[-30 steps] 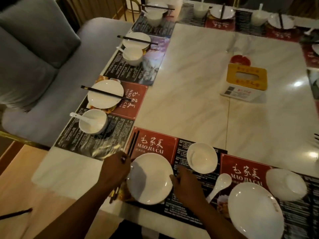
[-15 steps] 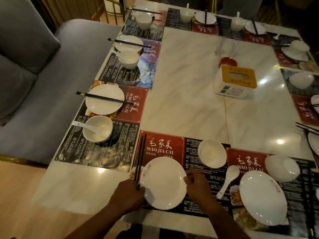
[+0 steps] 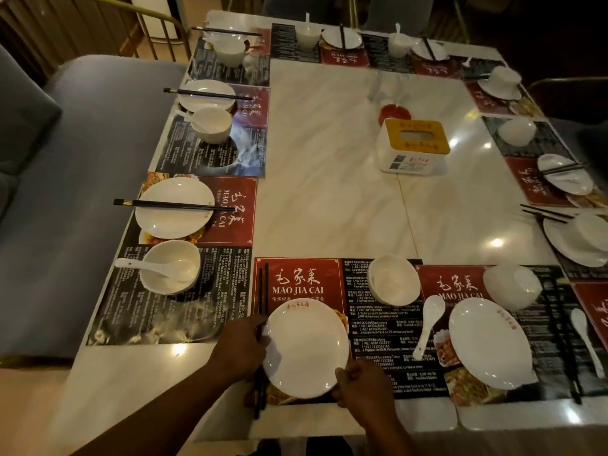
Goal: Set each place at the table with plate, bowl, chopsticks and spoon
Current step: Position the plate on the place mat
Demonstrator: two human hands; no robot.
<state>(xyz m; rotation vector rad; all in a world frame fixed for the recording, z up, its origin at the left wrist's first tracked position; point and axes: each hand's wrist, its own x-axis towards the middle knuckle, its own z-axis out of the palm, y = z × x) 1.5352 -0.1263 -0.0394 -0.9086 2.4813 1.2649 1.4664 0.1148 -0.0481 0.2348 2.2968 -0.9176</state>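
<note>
White plate (image 3: 306,348) rim pinched by right hand (image 3: 362,385); left hand (image 3: 241,350) curled round chopsticks (image 3: 263,291).

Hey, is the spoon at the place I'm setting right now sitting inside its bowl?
No, the spoon lies flat on the placemat, outside the empty bowl.

Restaurant; printed menu placemats (image 3: 297,278)

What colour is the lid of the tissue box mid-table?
The tissue box lid is yellow, over a white body; head view.
</note>
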